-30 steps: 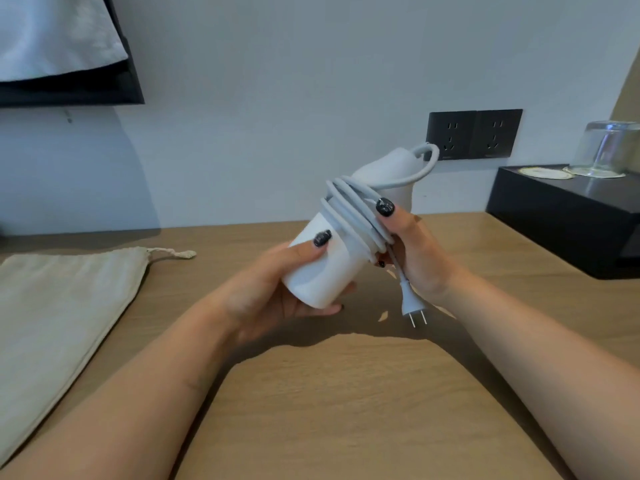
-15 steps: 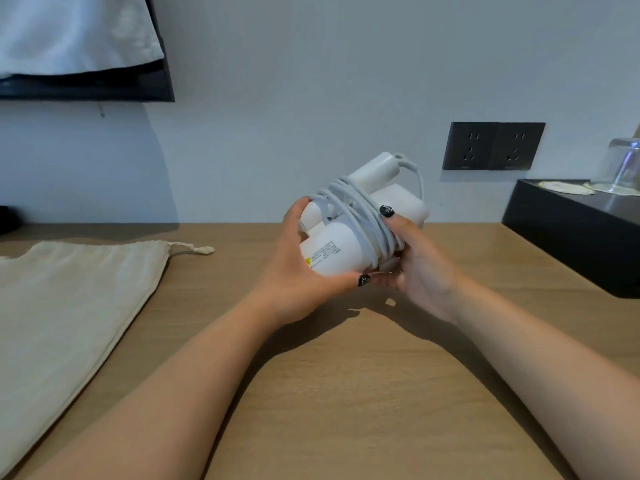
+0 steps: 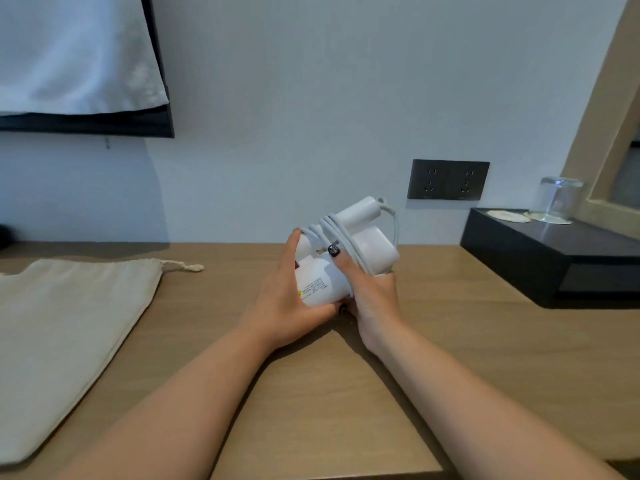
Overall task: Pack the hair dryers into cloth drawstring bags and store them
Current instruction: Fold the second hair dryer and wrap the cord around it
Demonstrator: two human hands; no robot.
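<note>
I hold a white hair dryer [image 3: 370,240] just above the wooden desk [image 3: 450,341], its grey cord [image 3: 334,230] wound around the body. My left hand [image 3: 287,303] grips the barrel end from the left, fingers curled under it. My right hand [image 3: 370,299] grips it from the right, with the thumb pressed over the cord coils. The plug is hidden. A beige cloth drawstring bag [image 3: 65,334] lies flat on the desk at the left, its mouth and knotted string [image 3: 187,266] toward the wall.
A black box [image 3: 540,258] stands at the right against the wall, with an upturned glass [image 3: 557,199] and coasters on top. A double wall socket [image 3: 448,179] sits behind the dryer. A dark shelf with white cloth [image 3: 69,57] hangs at upper left.
The dangling plug has disappeared from sight behind my hands. My left hand shifted from under the barrel to its left side, and the dryer turned so its label faces me.
</note>
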